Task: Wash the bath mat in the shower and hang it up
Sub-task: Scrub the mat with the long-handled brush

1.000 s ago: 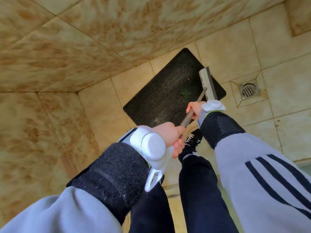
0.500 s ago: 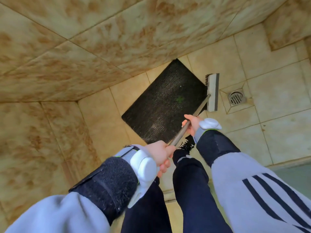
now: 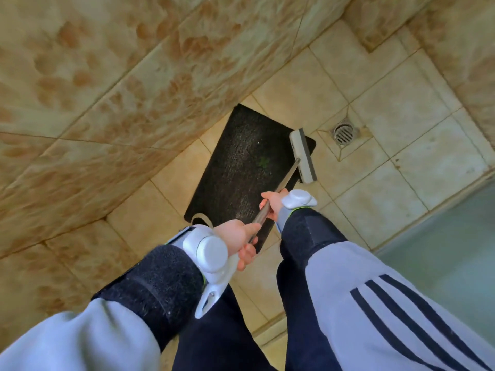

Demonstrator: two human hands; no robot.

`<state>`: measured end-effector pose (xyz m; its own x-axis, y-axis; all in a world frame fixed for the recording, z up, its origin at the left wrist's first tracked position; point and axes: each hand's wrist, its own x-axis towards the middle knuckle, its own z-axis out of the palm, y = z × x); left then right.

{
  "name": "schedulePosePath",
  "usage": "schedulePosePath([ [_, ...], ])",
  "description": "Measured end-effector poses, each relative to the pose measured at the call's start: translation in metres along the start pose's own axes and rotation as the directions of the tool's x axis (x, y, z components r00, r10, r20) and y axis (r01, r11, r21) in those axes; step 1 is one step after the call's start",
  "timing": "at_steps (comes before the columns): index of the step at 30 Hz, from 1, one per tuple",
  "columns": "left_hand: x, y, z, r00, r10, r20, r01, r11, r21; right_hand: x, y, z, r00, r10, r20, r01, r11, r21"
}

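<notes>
A black bath mat (image 3: 241, 167) lies flat on the tiled shower floor, with a small green mark near its middle and a loop at its near corner. A long-handled scrub brush has its white head (image 3: 302, 155) resting on the mat's right edge. My right hand (image 3: 272, 203) grips the metal handle (image 3: 284, 183) lower down. My left hand (image 3: 238, 238) is closed around the handle's upper end. Both wrists carry white devices.
A round floor drain (image 3: 343, 133) sits in the tiles right of the mat. A marbled tile wall (image 3: 120, 89) runs along the left. A raised threshold (image 3: 428, 210) and frosted glass panel (image 3: 455, 253) border the shower on the right. My dark-trousered legs are below.
The brush head has moved from beside the mat's right edge back onto that edge. The view has tilted, and both hands kept their grip on the handle.
</notes>
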<state>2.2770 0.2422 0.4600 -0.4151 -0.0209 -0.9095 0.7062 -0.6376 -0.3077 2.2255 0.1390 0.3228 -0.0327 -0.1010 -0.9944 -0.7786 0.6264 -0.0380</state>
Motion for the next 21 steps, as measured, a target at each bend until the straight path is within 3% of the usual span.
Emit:
schedulePosePath([
  [3, -0.003, 0.003, -0.031, 1.000, 0.002, -0.029, 0.003, 0.988, 0.153, -0.003, 0.009, 0.019, 1.000, -0.011, 0.004, 0.010, 0.988, 0.155],
  [6, -0.014, 0.004, -0.062, 1.000, -0.017, 0.022, 0.014, 0.993, 0.117, -0.005, 0.012, 0.051, 0.998, -0.057, 0.012, 0.050, 0.942, 0.333],
  [9, -0.019, 0.002, -0.075, 0.998, 0.012, 0.054, -0.013, 0.999, 0.032, -0.012, 0.006, 0.071, 0.994, -0.098, 0.057, 0.070, 0.926, 0.371],
  [14, -0.013, 0.004, -0.080, 0.994, 0.071, 0.081, -0.069, 0.997, -0.032, 0.001, -0.010, 0.094, 0.992, -0.119, -0.031, 0.121, 0.990, 0.066],
  [19, 0.014, 0.008, -0.058, 0.993, 0.046, 0.105, -0.045, 0.999, -0.008, 0.031, -0.011, 0.059, 0.984, -0.100, -0.150, 0.076, 0.985, -0.153],
  [21, 0.026, -0.008, -0.053, 0.993, 0.059, 0.104, -0.058, 0.998, -0.014, 0.022, -0.008, 0.054, 0.995, -0.068, -0.068, 0.045, 0.957, -0.287],
])
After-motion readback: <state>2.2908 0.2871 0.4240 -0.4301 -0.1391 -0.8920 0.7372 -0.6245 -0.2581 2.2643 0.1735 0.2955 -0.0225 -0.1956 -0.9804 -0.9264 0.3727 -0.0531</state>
